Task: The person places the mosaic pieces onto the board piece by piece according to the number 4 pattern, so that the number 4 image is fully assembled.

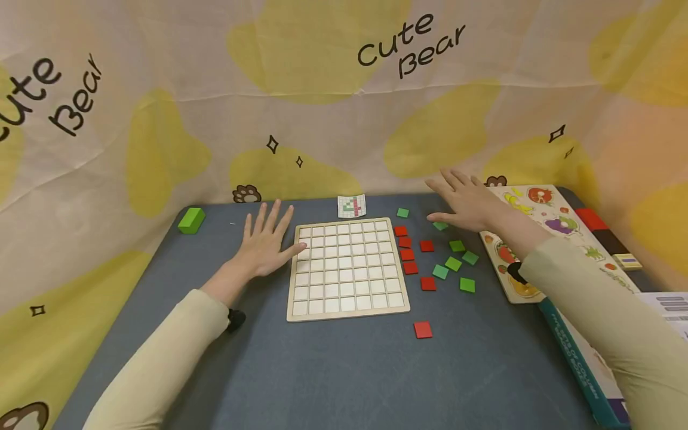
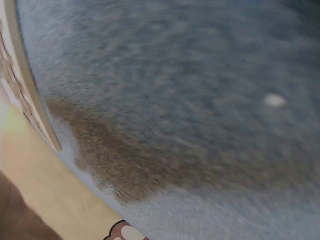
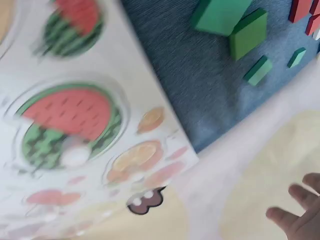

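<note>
Fingers spread, my left hand [image 1: 266,248] is at the left side of a wooden grid board [image 1: 349,315], its thumb overlapping the rim in the head view; contact cannot be told. White squares fill the board's grid. My right hand [image 1: 463,202], fingers extended and holding nothing, is above the far right of the table, partly covering a green tile [image 1: 441,226]. Its fingers also show in the right wrist view [image 3: 300,212]. Right of the board lie several red tiles [image 1: 423,329] and several green tiles [image 1: 467,285]. A small card with a coloured grid pattern [image 1: 352,206] lies behind the board.
A green block [image 1: 192,220] sits at the table's far left corner. On the right, a fruit-picture board [image 1: 561,224] lies near a teal-edged box [image 1: 575,364], partly under my right forearm. A patterned curtain [image 1: 322,119] hangs behind the table [image 1: 344,376].
</note>
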Demonstrator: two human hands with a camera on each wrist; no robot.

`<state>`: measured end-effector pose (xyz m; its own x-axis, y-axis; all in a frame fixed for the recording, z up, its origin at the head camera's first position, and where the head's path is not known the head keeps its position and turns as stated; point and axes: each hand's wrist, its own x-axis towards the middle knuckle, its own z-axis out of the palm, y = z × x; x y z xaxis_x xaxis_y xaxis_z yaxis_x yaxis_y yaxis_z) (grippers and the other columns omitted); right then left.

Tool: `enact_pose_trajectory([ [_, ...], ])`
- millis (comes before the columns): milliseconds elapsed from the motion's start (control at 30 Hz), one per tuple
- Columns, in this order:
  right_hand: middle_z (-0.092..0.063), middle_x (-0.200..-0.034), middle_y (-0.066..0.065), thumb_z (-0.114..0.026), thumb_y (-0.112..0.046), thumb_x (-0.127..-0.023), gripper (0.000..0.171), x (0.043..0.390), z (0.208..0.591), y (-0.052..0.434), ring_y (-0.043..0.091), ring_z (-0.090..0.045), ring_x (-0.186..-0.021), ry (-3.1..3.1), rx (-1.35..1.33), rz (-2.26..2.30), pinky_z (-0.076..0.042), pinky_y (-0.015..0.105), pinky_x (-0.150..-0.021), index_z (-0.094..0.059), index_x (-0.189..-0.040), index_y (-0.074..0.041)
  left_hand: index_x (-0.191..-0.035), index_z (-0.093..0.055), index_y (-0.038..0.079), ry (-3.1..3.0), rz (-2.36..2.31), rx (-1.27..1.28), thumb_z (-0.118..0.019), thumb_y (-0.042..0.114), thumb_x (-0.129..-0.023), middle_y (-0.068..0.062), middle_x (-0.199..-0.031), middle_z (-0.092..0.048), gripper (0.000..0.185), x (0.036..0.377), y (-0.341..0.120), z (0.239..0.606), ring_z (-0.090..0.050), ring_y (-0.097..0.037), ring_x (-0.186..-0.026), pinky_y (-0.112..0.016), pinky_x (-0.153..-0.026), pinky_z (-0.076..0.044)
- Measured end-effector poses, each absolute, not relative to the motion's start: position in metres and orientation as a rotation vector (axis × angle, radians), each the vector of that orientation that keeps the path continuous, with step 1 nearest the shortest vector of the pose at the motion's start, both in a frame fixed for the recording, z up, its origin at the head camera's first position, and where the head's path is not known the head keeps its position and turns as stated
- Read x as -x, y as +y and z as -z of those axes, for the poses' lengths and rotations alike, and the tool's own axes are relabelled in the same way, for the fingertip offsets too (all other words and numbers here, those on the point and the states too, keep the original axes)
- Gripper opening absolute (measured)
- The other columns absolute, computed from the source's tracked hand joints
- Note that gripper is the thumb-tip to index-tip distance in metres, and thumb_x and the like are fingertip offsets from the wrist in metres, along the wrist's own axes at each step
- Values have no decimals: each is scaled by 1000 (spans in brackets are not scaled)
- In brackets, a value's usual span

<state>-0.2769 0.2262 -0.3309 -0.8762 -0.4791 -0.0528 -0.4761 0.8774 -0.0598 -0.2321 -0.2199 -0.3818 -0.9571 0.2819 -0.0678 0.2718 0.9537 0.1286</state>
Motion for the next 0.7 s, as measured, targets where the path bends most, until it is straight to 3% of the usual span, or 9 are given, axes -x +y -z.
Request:
enact_pose_trajectory([
  [133,-39,-153,27,-62,-36,-97,63,287,338,206,46,-38,-141,2949,820,154,-35,63,-112,-43,-149,-5,-160,8,18,2890,-323,-460,-48,67,-93,-12,-168,12,101,238,-224,381,10,-41,-155,-67,-122,2],
  [233,-55,-140,25,-63,-25,-96,48,296,346,191,43,-51,-131,2903,853,265,-43,56,-107,-56,-137,0,-160,1,9,2761,-474,-535,-68,54,-87,-19,-168,3,110,243,-228,380,4,-46,-154,-68,-121,-5],
  [400,-61,-134,23,-62,-16,-96,40,309,355,173,41,-55,-127,2838,887,386,-44,54,-107,-61,-131,3,-160,-6,6,2567,-635,-582,-85,38,-76,-20,-168,-1,120,249,-233,379,4,-46,-154,-67,-121,-9],
  [700,-61,-132,27,-66,-15,-94,43,323,363,166,45,-56,-124,2723,908,468,-46,54,-105,-60,-131,6,-160,-6,6,2508,-611,-571,-89,37,-71,-20,-168,1,125,255,-233,384,0,-45,-154,-62,-124,-11],
])
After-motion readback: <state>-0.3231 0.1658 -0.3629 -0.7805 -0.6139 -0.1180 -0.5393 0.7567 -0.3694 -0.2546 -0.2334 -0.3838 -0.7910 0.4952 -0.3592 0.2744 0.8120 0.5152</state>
